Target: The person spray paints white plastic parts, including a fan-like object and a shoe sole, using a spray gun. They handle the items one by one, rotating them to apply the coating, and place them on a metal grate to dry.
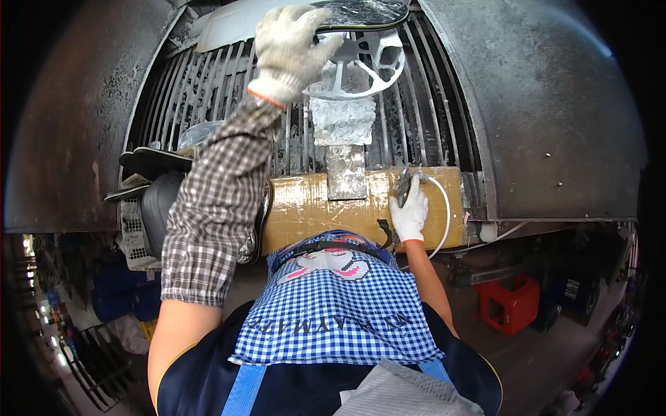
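My left hand [288, 52], in a white knitted glove, reaches far out over the slatted metal grate. Its fingers are spread beside a glossy black panel with a rounded end [364, 15]; I cannot tell whether they touch it. Just right of that hand is a white-coated, wheel-shaped stand [378, 84] with spokes. My right hand [411, 211], also gloved, is closed around a small grey spray gun [402, 182] above the tape-wrapped brown board near me. A white hose [447, 208] curves from the gun down to the right.
Dark metal walls [555, 104] flank the grate [416, 90]. A powder-crusted block [343, 121] and a metal strip [346, 173] lie in the middle, the strip overlapping the brown board [298, 208]. Black curved pieces [163, 208] and a white crate [133, 232] sit left; a red stool [508, 304] stands lower right.
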`<state>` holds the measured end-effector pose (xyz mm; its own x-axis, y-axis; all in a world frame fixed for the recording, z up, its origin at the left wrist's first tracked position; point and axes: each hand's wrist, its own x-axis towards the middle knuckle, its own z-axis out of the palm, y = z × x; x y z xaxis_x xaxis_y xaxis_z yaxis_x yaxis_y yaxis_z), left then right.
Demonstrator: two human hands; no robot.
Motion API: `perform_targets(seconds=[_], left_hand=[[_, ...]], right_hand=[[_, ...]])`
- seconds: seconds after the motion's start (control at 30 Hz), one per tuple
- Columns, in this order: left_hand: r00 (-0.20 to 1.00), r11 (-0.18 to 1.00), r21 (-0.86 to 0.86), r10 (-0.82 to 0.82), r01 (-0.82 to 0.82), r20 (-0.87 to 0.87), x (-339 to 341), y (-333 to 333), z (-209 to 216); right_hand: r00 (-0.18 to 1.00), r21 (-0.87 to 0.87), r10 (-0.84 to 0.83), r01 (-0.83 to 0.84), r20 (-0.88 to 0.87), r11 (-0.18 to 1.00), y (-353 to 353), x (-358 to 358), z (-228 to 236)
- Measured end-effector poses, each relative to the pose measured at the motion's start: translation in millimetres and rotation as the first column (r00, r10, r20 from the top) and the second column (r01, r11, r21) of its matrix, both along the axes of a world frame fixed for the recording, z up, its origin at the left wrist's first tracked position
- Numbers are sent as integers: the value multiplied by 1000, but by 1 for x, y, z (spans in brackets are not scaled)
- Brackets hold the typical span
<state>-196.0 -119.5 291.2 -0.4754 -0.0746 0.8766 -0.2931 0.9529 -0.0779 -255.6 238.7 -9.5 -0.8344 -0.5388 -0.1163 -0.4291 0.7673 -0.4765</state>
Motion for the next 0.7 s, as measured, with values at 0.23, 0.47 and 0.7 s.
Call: perform_targets(seconds=[0.23,0.47,0.7], left_hand=[[865,852,508,-348,130,362,-5,-12,34],[800,425,862,-599,276,40,-29,-67,-12],[775,893,434,-358,121,520,-34,-87,-4]], right_hand=[[995,-38,7,-10,-95,999,-7,1,-8],[997,-88,1,-8,-81,996,-4,1,-7],[994,-42,1,-6,-105,999,-7,-2,-10]])
